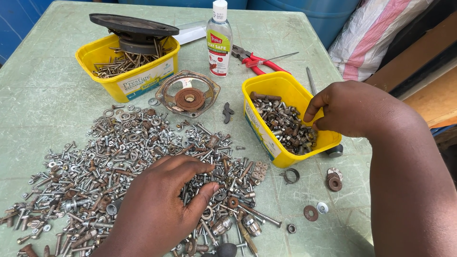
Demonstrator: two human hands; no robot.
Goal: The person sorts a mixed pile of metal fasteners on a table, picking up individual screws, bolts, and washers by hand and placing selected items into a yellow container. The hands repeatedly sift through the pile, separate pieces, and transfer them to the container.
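I see the left hand (157,209) spread flat, fingers loose, on the pile (119,166) of screws and nuts on the table (43,90). The right hand (354,107) hangs over the near tub (266,138) of nuts, fingertips pinched together; whether they hold a nut, I cannot tell.

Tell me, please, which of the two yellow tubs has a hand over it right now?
The right-hand yellow tub, filled with nuts and bolts: the right hand reaches over its rim. The far-left yellow tub holds long screws, untouched.
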